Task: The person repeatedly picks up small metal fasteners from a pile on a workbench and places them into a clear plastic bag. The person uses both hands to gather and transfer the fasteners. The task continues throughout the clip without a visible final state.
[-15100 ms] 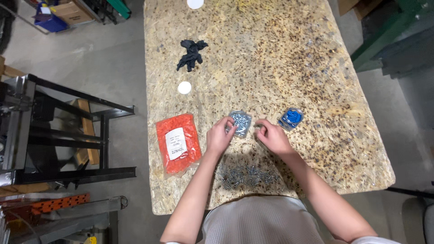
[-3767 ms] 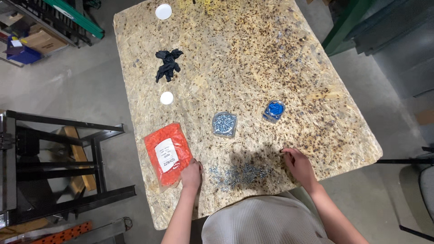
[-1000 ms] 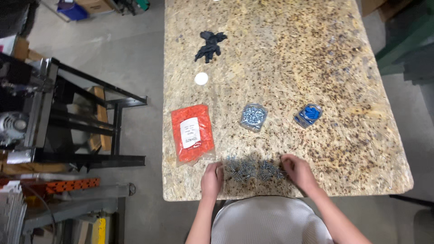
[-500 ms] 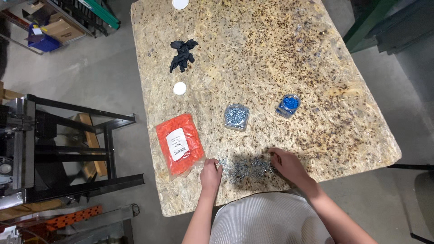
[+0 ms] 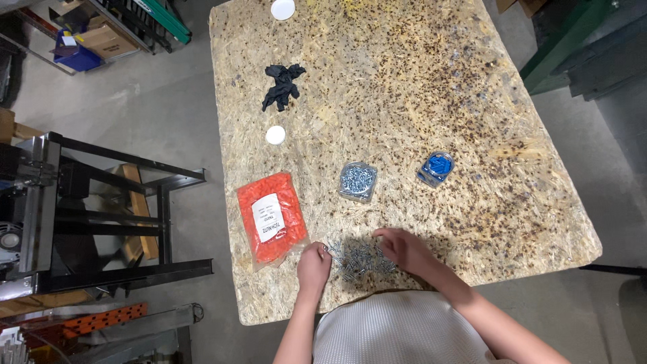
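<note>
Dozens of small silver metal screws [image 5: 358, 257] lie in a loose heap near the front edge of the chipboard counter [image 5: 418, 87], strung out left to right between my two hands. My left hand [image 5: 314, 264] sits at the heap's left end, fingers curled in a loose grip against the nearest screws; I cannot tell whether it has any pinched. My right hand [image 5: 403, 248] rests on the right end, fingers bent down over the screws, and what it has hold of is hidden. Both hands touch the heap. Just left of my left hand lies an orange plastic bag with a white label [image 5: 270, 216]; farther back stand a clear tub of silver screws [image 5: 357, 180] and a clear tub of blue pieces [image 5: 435, 168].
</note>
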